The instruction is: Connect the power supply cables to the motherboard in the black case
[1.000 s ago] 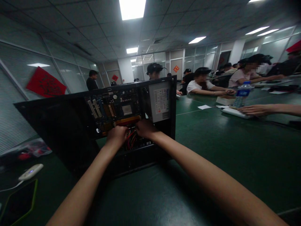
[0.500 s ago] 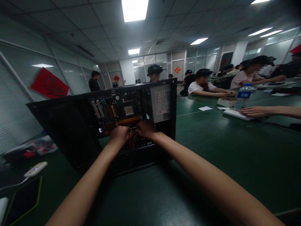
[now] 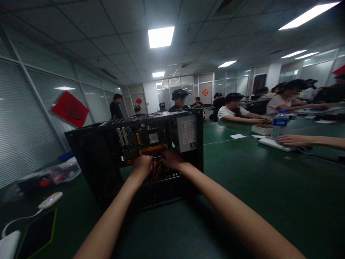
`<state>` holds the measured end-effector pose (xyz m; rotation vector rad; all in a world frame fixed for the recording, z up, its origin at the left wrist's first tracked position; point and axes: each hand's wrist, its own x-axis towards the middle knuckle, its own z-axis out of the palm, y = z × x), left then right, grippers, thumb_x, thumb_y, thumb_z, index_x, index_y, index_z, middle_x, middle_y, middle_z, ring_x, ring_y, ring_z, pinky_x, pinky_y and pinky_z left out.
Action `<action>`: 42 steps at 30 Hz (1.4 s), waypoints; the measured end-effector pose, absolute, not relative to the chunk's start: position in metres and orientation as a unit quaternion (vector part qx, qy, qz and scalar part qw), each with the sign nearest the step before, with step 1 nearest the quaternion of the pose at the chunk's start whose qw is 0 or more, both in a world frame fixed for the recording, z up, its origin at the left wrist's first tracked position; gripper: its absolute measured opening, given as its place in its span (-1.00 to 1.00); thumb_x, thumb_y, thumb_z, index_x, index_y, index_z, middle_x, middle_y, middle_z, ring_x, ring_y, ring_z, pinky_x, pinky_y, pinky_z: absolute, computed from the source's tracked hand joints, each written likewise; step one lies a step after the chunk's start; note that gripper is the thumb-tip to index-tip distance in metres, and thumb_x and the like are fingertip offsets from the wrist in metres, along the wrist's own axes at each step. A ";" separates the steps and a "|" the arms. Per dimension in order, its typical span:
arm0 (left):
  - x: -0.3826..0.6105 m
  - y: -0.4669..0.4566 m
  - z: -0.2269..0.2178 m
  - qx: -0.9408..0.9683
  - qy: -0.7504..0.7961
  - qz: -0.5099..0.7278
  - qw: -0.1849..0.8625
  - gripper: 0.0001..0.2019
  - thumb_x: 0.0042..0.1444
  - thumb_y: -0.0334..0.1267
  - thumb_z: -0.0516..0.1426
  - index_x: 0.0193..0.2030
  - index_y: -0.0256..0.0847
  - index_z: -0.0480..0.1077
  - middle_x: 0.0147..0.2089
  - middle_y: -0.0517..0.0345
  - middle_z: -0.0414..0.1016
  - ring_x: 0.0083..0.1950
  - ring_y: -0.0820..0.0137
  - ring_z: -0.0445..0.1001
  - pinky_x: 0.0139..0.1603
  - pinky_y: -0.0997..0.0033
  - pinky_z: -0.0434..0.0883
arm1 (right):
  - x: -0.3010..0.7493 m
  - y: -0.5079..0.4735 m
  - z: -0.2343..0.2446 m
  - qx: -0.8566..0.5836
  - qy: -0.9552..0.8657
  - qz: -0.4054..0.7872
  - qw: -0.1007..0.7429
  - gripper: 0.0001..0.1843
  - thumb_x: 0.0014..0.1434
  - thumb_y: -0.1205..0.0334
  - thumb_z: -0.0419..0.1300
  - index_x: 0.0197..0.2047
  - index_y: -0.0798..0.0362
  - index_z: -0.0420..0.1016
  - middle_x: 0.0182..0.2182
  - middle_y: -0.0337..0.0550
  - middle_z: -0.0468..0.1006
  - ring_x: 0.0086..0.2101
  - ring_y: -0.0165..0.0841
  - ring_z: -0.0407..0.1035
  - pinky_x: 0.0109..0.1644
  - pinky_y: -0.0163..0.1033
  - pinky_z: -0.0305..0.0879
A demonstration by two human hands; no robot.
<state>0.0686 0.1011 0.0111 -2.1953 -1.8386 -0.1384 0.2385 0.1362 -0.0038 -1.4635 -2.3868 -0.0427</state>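
Note:
An open black computer case (image 3: 88,158) stands on the green table (image 3: 269,194) in front of me. Inside it I see a motherboard (image 3: 140,138) and a grey power supply (image 3: 189,133) at the upper right. Both my hands reach into the case. My left hand (image 3: 142,166) is closed, knuckles toward me, by a bundle of red cables (image 3: 156,171). My right hand (image 3: 172,159) is closed just below an orange slot strip (image 3: 153,149). What the fingers grip is hidden inside the case.
A white device (image 3: 50,200) with a lit dot, a dark pad (image 3: 35,235) and a plastic bag (image 3: 51,175) lie at my left. Another person's hand (image 3: 292,140) rests on a white keyboard at the right, near a water bottle (image 3: 278,124). Several people sit along the far side.
My view has tilted upward and shifted, so the case sits lower and more to the right in the picture. Both hands stay at the same place inside the case.

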 end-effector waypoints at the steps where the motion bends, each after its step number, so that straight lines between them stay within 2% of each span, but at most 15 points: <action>1: 0.068 0.101 0.011 -0.759 -0.635 -0.048 0.135 -0.65 0.36 -0.27 -0.01 -0.02 -0.13 0.62 -0.03 -0.11 0.68 -0.02 0.11 0.66 -0.14 0.28 0.47 | 0.238 0.136 -0.005 -0.514 -0.841 -0.015 0.170 -0.64 0.38 0.23 0.06 -0.01 0.09 0.68 -0.03 0.08 0.68 -0.02 -0.19 0.58 -0.04 -0.25 0.37; 8: 0.067 0.101 0.011 -0.761 -0.633 -0.056 0.126 -0.66 0.37 -0.27 -0.02 -0.05 -0.13 0.61 -0.03 -0.12 0.67 -0.01 0.10 0.65 -0.10 0.26 0.47 | 0.239 0.132 -0.002 -0.508 -0.846 -0.011 0.165 -0.63 0.42 0.26 0.02 -0.03 0.11 0.68 -0.05 0.08 0.69 0.00 -0.20 0.57 -0.01 -0.26 0.35; 13: 0.064 0.101 0.009 -0.759 -0.637 -0.070 0.115 -0.67 0.38 -0.24 -0.02 -0.02 -0.14 0.59 -0.04 -0.13 0.67 -0.03 0.11 0.66 -0.12 0.27 0.47 | 0.242 0.123 0.003 -0.504 -0.846 -0.017 0.175 -0.63 0.44 0.25 0.00 0.05 0.07 0.63 -0.03 0.03 0.68 -0.01 -0.23 0.57 -0.06 -0.28 0.34; 19: 0.061 0.099 0.008 -0.772 -0.621 -0.098 0.093 -0.67 0.40 -0.23 -0.02 0.00 -0.11 0.57 -0.01 -0.06 0.67 -0.01 0.16 0.65 -0.11 0.31 0.45 | 0.250 0.099 0.001 -0.470 -0.863 -0.019 0.185 -0.57 0.50 0.03 -0.04 0.05 0.02 0.62 -0.04 -0.02 0.69 -0.03 -0.23 0.58 -0.05 -0.30 0.35; 22: 0.057 0.091 0.010 -0.771 -0.619 -0.125 0.079 -0.65 0.44 -0.19 -0.06 0.11 -0.07 0.52 0.04 0.00 0.67 0.03 0.21 0.64 -0.06 0.34 0.45 | 0.258 0.082 -0.005 -0.477 -0.857 -0.027 0.193 -0.52 0.52 -0.02 -0.08 0.06 -0.01 0.62 -0.03 0.00 0.69 -0.05 -0.20 0.60 -0.09 -0.27 0.38; 25: 0.041 0.075 0.012 -0.763 -0.624 -0.153 0.065 -0.61 0.46 -0.10 -0.10 0.14 -0.11 0.48 0.07 -0.01 0.66 0.07 0.21 0.62 0.03 0.32 0.44 | 0.271 0.066 -0.020 -0.502 -0.847 -0.058 0.165 -0.40 0.52 -0.12 -0.15 -0.08 0.01 0.66 -0.16 0.02 0.71 -0.15 -0.15 0.63 -0.12 -0.21 0.41; 28: 0.009 0.050 0.008 -0.765 -0.630 -0.133 0.011 -0.52 0.43 0.07 -0.12 0.06 -0.12 0.53 0.06 -0.02 0.65 0.07 0.13 0.62 0.06 0.21 0.47 | 0.285 0.058 -0.038 -0.493 -0.856 -0.092 0.122 -0.34 0.37 -0.35 0.00 -0.12 0.07 0.64 -0.22 0.09 0.71 -0.17 -0.07 0.64 -0.16 -0.17 0.44; 30: -0.012 0.032 0.004 -0.776 -0.624 -0.090 -0.032 -0.43 0.37 0.22 -0.09 0.13 -0.11 0.53 0.13 -0.03 0.62 0.12 0.11 0.60 0.10 0.19 0.48 | 0.291 0.058 -0.047 -0.489 -0.860 -0.098 0.108 -0.33 0.27 -0.40 0.13 -0.08 0.08 0.62 -0.21 0.09 0.71 -0.17 -0.04 0.64 -0.18 -0.16 0.45; 33: -0.028 0.011 -0.001 -0.758 -0.653 0.010 -0.002 -0.36 0.22 0.30 0.04 0.13 -0.15 0.56 0.04 -0.10 0.65 0.06 -0.02 0.61 0.05 0.08 0.50 | 0.294 0.062 -0.051 -0.491 -0.859 -0.109 0.100 -0.39 0.29 -0.34 0.16 -0.11 0.08 0.62 -0.27 0.08 0.71 -0.22 -0.03 0.65 -0.21 -0.15 0.45; 36: -0.023 0.006 -0.004 -0.725 -0.686 0.040 0.037 -0.35 0.22 0.31 0.02 0.10 -0.16 0.60 -0.06 -0.12 0.68 0.00 -0.06 0.64 -0.02 0.06 0.50 | 0.296 0.065 -0.049 -0.472 -0.867 -0.119 0.108 -0.46 0.35 -0.25 0.14 -0.11 0.08 0.61 -0.29 0.06 0.71 -0.24 -0.05 0.65 -0.23 -0.16 0.45; 42: -0.005 0.008 0.000 -0.717 -0.694 0.047 0.044 -0.41 0.25 0.30 0.02 -0.04 -0.11 0.65 -0.14 -0.06 0.70 -0.04 -0.02 0.66 -0.07 0.12 0.50 | 0.303 0.069 -0.044 -0.431 -0.889 -0.118 0.104 -0.48 0.37 -0.20 0.15 -0.08 0.13 0.60 -0.32 0.06 0.71 -0.28 -0.09 0.66 -0.30 -0.23 0.40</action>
